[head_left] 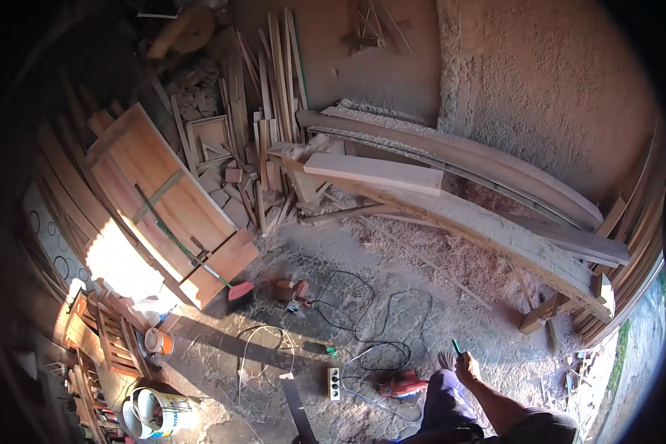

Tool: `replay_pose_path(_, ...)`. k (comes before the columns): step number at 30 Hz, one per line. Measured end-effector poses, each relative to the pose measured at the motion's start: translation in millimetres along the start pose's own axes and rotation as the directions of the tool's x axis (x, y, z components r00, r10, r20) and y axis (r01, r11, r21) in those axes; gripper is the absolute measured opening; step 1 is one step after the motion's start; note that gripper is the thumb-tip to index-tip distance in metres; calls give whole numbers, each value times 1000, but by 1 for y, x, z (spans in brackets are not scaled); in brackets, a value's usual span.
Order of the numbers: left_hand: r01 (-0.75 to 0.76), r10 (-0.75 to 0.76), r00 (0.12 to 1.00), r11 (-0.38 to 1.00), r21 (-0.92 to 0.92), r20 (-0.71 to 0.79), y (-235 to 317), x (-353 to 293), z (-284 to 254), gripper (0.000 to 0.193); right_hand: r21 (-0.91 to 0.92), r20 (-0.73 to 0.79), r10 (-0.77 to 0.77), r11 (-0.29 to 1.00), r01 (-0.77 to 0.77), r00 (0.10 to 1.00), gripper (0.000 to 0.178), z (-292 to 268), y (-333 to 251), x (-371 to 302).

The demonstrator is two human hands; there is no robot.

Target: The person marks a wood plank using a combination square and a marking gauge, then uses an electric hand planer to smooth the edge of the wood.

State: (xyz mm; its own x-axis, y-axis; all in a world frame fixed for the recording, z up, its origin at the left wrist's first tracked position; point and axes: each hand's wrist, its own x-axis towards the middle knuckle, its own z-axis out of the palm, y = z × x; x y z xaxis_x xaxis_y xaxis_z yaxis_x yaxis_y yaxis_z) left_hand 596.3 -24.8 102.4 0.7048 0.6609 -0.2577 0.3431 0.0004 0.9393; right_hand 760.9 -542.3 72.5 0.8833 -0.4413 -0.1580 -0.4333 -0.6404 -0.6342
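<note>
Dusty floor (307,248), green stick (456,345) in right hand (467,367), pointing forward, slightly left

Harsh glare at left, shadows across the floor (311,251), dark bowed edges.

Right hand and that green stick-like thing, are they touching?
Touching. The head view shows it: the right hand is closed around one end of the green stick-like thing, and the other end sticks out.

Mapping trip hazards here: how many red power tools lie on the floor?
2: one red tool near the broom head, a second red tool beside the person's leg. Dark edges may hide others.
</note>
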Motion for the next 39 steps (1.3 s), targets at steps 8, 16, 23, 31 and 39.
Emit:
replay_pose_path(8, -410, 310, 903, 418, 811, 297, 66, 54, 248, 36, 40, -28, -280, 959, 281, 960, 37, -109, -108, 281)
replay_pose_path(16, -377, 321, 925, 832, 407, 202, 262, 36, 471, 32, -116, 47, -444, 887, 446, 895, 22, -189, -205, 506)
replay_pose_path(23, -253, 215, 942, 959, 128, 258, 340, 96, 589, 23, -163, 20, -528, 836, 524, 849, 20, -159, -249, 645)
replay_pose_path(31, -273, 196, 935, 929, 248, 295, 357, 249, 719, 33, -74, 111, -584, 802, 593, 804, 40, -86, -230, 775)
replay_pose_path(39, -85, -44, 849, 972, 218, 526, 402, 307, 805, 44, -15, 84, -555, 830, 558, 828, 31, -97, -256, 695)
